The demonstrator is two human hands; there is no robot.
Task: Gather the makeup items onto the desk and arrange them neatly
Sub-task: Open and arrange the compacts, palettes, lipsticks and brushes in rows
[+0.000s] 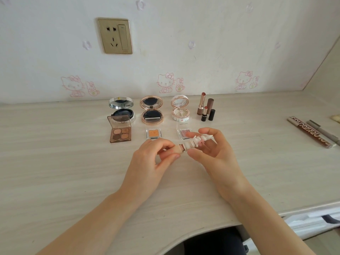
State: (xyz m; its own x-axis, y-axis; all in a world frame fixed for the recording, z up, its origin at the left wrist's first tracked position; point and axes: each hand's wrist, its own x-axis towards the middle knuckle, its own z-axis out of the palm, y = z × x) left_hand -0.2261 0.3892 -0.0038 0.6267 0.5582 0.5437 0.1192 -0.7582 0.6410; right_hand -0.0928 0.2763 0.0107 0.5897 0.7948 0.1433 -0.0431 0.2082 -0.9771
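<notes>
Pale wood-grain desk point(64, 172) meets a wall with cartoon cat stickers point(165, 82) and a gold socket point(115, 35). Above the desk's middle, both hands hold one small cosmetic tube point(191, 143): the left hand point(152, 161) pinches its beige body, and the right hand point(213, 151) has fingers point(201, 131) curled around its sculpted white cap. Behind them stand three open compacts point(152, 110), an eyeshadow palette point(120, 134), two single shadows point(153, 134) and lipsticks point(205, 107).
</notes>
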